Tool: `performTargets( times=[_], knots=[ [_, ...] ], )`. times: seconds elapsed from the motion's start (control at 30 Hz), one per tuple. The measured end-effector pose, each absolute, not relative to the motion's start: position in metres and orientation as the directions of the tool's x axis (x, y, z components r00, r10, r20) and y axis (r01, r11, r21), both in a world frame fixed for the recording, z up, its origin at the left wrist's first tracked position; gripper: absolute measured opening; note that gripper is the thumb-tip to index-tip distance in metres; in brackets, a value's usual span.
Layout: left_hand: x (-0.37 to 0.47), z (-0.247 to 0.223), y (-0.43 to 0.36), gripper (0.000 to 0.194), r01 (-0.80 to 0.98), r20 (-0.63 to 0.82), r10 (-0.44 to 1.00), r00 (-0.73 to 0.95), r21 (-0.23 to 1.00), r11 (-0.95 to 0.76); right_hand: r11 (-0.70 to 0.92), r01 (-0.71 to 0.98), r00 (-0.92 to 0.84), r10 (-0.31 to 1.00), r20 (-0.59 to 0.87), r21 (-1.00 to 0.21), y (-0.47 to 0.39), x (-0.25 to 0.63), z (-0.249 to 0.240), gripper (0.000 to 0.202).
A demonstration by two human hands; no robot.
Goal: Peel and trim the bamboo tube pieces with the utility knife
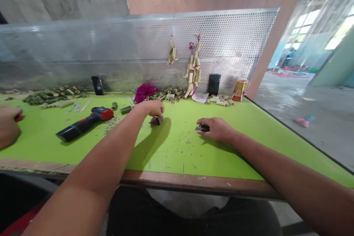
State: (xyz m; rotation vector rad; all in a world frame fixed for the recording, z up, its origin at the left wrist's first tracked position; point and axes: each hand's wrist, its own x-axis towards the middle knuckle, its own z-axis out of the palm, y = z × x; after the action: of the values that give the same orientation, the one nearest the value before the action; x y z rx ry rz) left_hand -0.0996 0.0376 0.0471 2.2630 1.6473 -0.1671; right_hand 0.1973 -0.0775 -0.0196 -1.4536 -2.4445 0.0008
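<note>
My left hand (pixel 156 108) is pinched over a small folded, dark reddish-brown piece (pixel 156 121), which looks like sandpaper and is at the green tabletop. To the right, my right hand (pixel 217 129) is closed around a small black and silver tool (pixel 203 128) low over the table; its exact kind is unclear. Between and below the hands, scraps and dark bits (pixel 182 147) are scattered. Beyond my left hand lie short cut bamboo pieces (pixel 171 94) and a bundle of magenta string (pixel 145 92).
A black and red cordless power tool (pixel 85 123) lies left of my left forearm. Another person's hand (pixel 8 125) is at the far left. Bamboo figures (pixel 192 70) hang on the perforated metal panel (pixel 124 51). A phone (pixel 214 84) and a bottle (pixel 240 89) stand at the back right.
</note>
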Motion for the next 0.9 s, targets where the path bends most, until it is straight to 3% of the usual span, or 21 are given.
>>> performTargets(
  times=[0.1,0.13,0.17,0.23,0.3,0.4,0.5,0.63,0.77,0.9],
  knots=[
    [-0.069,0.047,0.048,0.026,0.895,-0.226,0.9,0.373,0.345,-0.284,0.514,0.845,-0.473,0.846,0.244,-0.144,-0.078,0.196,-0.018,0.038],
    [-0.055,0.049,0.052,0.03,0.833,-0.12,0.934,0.336,0.501,-0.235,0.517,0.844,-0.476,0.845,0.242,-0.145,-0.077,0.196,-0.018,0.038],
    [-0.041,0.051,0.057,0.039,0.735,-0.012,0.964,0.265,0.65,-0.194,0.518,0.843,-0.478,0.845,0.24,-0.145,-0.077,0.196,-0.018,0.039],
    [-0.013,0.053,0.066,0.06,0.646,0.082,0.974,0.213,0.736,-0.203,0.52,0.843,-0.48,0.843,0.241,-0.139,-0.077,0.197,-0.019,0.04],
    [0.009,0.053,0.072,0.077,0.439,0.057,0.981,0.185,0.888,-0.135,0.529,0.839,-0.488,0.836,0.251,-0.129,-0.077,0.199,-0.021,0.041],
    [0.023,0.046,0.071,0.077,0.395,0.114,0.976,0.184,0.901,-0.18,0.541,0.832,-0.497,0.826,0.265,-0.126,-0.077,0.201,-0.022,0.041],
    [0.02,0.036,0.058,0.058,0.49,0.182,0.952,0.248,0.824,-0.285,0.498,0.847,-0.441,0.853,0.279,-0.184,-0.076,0.202,-0.022,0.047],
    [0.004,0.029,0.025,0.045,0.49,-0.036,0.789,0.613,0.801,-0.344,0.424,0.84,-0.315,0.89,0.331,-0.338,-0.073,0.201,-0.02,0.05],
    [0.0,0.023,-0.008,0.055,0.306,-0.083,0.692,0.717,0.93,-0.205,0.434,0.761,-0.223,0.873,0.434,-0.482,-0.073,0.2,-0.019,0.049],
    [0.009,0.005,-0.025,0.049,0.103,-0.025,0.636,0.771,0.991,-0.085,0.455,0.726,-0.177,0.848,0.5,-0.515,-0.076,0.195,-0.02,0.045]
  ],
)
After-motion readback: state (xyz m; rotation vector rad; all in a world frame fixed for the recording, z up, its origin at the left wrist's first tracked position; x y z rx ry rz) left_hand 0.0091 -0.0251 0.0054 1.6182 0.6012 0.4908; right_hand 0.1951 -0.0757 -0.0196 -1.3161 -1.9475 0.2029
